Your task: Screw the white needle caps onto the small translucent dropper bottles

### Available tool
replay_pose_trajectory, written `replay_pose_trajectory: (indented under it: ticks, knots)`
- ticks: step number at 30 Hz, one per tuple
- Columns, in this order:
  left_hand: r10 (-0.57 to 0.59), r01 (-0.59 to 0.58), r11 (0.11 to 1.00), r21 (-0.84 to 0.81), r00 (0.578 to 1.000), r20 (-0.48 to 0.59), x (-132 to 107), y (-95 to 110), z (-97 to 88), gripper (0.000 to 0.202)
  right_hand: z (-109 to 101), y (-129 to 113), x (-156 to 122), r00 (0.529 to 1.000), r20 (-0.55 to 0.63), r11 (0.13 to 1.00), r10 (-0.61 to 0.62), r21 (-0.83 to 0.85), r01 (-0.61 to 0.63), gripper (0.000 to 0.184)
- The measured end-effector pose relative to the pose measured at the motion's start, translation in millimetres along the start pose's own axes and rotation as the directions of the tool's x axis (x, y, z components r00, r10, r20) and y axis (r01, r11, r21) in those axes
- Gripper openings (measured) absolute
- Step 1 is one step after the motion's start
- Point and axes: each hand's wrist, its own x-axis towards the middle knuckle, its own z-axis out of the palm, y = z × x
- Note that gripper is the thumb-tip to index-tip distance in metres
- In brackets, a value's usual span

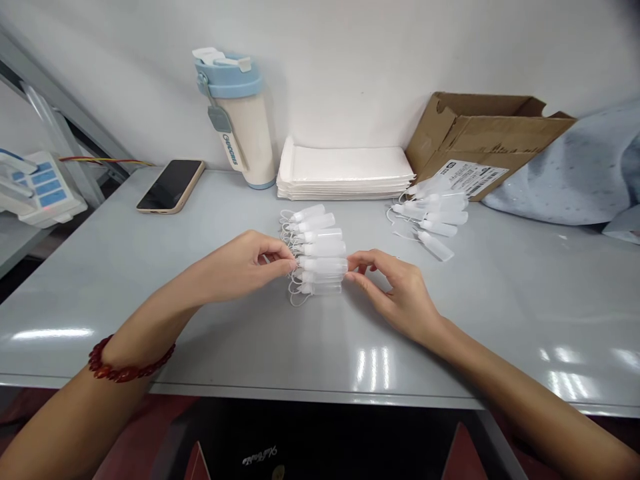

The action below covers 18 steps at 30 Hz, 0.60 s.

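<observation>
Several small translucent white dropper bottles lie side by side in a column on the grey table, with capped tips and thin white loops pointing left. My left hand is closed, thumb and fingers pinched at the tip of one bottle low in the column. At the base end of that same bottle, my right hand is closed too, its thumb and fingertips pinching the end. A loose cluster of similar bottles lies farther back on the right, untouched.
Behind the column sits a stack of white padded envelopes, between a blue-lidded tumbler and an open cardboard box. A phone lies at the back left. A light-blue speckled bag rests at the right against the wall.
</observation>
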Motion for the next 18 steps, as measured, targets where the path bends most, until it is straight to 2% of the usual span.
replay_pose_trajectory:
  ticks: [8, 18]
  knots:
    - [-0.018, 0.018, 0.999, 0.043, 1.0, 0.01, 1.4, -2.6, -0.2, 0.028, -2.2, -0.4, 0.0, 0.999, 0.009, 0.999, 0.031, -0.009, -0.031, 0.012]
    - [0.045, -0.038, 0.996, 0.075, 0.995, -0.093, 0.8, -4.0, 0.4, 0.028, -2.6, 1.8, 0.4, 1.0, -0.012, 1.0, 0.027, -0.001, -0.027, 0.012]
